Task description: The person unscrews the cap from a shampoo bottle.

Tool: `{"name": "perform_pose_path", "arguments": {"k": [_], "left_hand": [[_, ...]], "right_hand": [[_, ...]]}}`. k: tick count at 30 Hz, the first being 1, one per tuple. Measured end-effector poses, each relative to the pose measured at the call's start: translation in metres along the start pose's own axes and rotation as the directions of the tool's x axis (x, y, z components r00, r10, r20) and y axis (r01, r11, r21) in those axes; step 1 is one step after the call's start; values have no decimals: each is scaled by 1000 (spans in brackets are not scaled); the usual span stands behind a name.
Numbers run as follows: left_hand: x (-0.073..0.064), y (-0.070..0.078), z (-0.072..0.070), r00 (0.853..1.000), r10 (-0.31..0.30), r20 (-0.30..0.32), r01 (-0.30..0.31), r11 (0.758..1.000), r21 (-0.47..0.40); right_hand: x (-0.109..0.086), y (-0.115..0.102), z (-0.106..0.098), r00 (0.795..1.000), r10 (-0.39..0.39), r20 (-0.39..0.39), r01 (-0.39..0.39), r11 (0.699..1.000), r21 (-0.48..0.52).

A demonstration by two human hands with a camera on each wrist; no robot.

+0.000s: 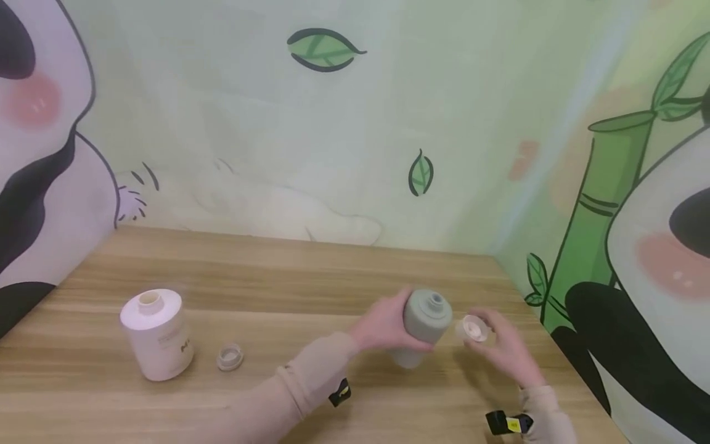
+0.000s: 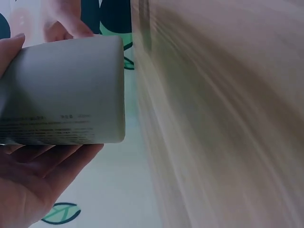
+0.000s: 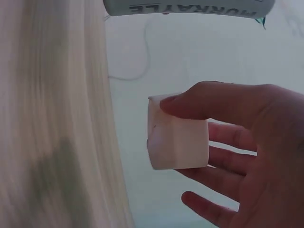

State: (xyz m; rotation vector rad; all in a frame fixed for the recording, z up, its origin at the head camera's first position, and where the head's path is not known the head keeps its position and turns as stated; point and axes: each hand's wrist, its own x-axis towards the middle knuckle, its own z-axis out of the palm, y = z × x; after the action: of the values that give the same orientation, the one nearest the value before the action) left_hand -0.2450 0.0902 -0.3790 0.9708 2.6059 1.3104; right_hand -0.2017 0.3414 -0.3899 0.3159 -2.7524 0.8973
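My left hand (image 1: 383,322) grips a grey-green bottle (image 1: 426,320) round its body, holding it tilted above the table. The bottle's narrow neck is bare at the top. In the left wrist view the bottle's flat base (image 2: 118,90) stands apart from the wood, with small print along its side. To its right, my right hand (image 1: 506,348) pinches a whitish cap (image 3: 178,137) between thumb and fingers. The cap's hollow side faces the head camera. A gap separates cap and bottle. Large letters on the bottle (image 3: 190,6) show in the right wrist view.
A white bottle (image 1: 161,339) without a cap stands upright on the left of the wooden table (image 1: 266,296). Beside it lies a small pale cap (image 1: 230,357). A wall painted with pandas and leaves (image 1: 324,50) borders the table's back and right side.
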Motion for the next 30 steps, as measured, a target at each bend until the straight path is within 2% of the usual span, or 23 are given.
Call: {"name": "perform_pose_path", "arguments": {"k": [6,10,16,26,30], "left_hand": [[4,2,13,999,-32,-10,32,999,-37],[4,-3,17,997,-66,-32,64,996,-56],[0,-10,19,993,-115,-34,112,992,-63],[-6,-20,25,993,-114,-6,113,990,-83],[-8,-23,24,991,-135,-5,134,984,-113]], "right_hand": [[-5,11,5,996,84,42,-81,994,-68],[-6,12,10,991,112,72,-105,989,-101],[-9,10,16,978,166,128,-154,983,-98],[-11,7,24,963,206,171,-193,977,-94],[-8,8,26,960,207,189,-191,977,-100]]}}
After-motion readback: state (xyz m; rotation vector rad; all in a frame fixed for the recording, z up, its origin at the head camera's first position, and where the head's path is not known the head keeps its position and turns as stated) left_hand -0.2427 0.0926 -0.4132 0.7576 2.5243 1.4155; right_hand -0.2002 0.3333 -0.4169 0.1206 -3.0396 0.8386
